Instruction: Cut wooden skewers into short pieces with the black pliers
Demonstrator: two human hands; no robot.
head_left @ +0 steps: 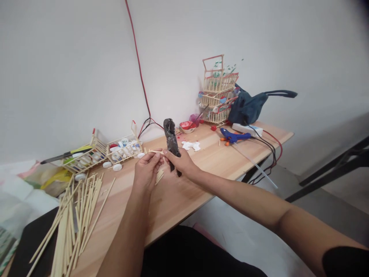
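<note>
My left hand (147, 169) is closed, pinching a short thin wooden stick (155, 152) that points toward my right hand. My right hand (182, 162) is closed round the handles of dark pliers (171, 139), whose jaws stand upright above my fingers. Both hands hover together over the middle of the wooden table (201, 169). A few short cut stick pieces (159, 177) lie on the table just below my hands.
A heap of long wooden sticks (77, 215) lies at the near left. Small stick-built carts with white bottle caps (100, 154) stand behind it. Farther right are a red paint bowl (187, 126), stacked stick baskets (217, 92), a blue glue gun (233, 136), a dark bag (249, 107) and red and black cables.
</note>
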